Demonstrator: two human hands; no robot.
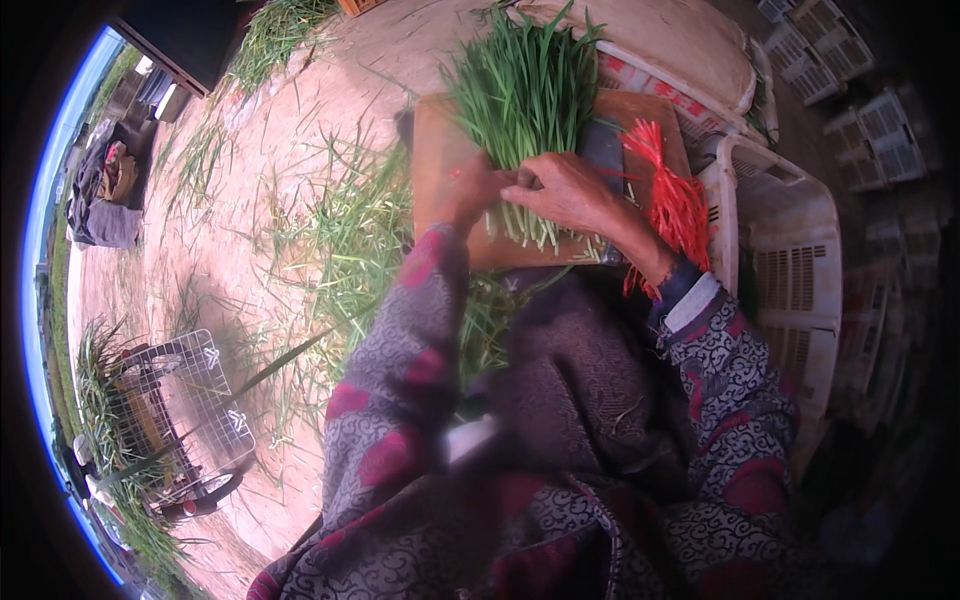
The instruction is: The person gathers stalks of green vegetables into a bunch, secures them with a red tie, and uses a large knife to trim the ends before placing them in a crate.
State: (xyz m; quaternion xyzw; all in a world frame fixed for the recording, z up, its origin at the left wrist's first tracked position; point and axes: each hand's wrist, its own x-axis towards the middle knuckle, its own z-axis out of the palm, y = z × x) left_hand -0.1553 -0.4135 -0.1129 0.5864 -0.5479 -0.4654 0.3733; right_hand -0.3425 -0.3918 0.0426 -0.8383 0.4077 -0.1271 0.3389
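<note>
- Nearest: patterned sleeves and dark lap filling the lower frame; a pale strip on the lap, blurred, cannot tell what.
- Left hand point(462, 195) closed around the lower left side of the bundle of green leaves point(525, 110); motion-blurred, finger detail unclear.
- Right hand point(570, 190) laid over the bundle near its pale stem ends, fingers curled down on it, gripping.
- Bundle lying on a wooden board point(440, 150), leaf tips fanned away from the body, whitish cut ends pointing toward the lap.
- Judged progress: leaves gathered and roughly aligned into one bunch; no tie seen around it, so binding looks not yet done.
- Red ties point(672, 195) in a bunch just right of the right wrist, on the board edge; looks unused for this bunch.
- Dark flat object under the right hand side of the bundle, mostly covered; could be a blade or a plate, cannot tell.
- White plastic crate point(790, 250) right of the board, inside hidden from view.
- Loose green leaves point(350, 230) scattered on the dirt ground to the left, so more material left to sort, judging by the litter.
- Wire basket point(175, 400) far lower left, contents hard to make out.
- Far top: sack point(650, 45) and stacked crates, bent by the lens rim.
</note>
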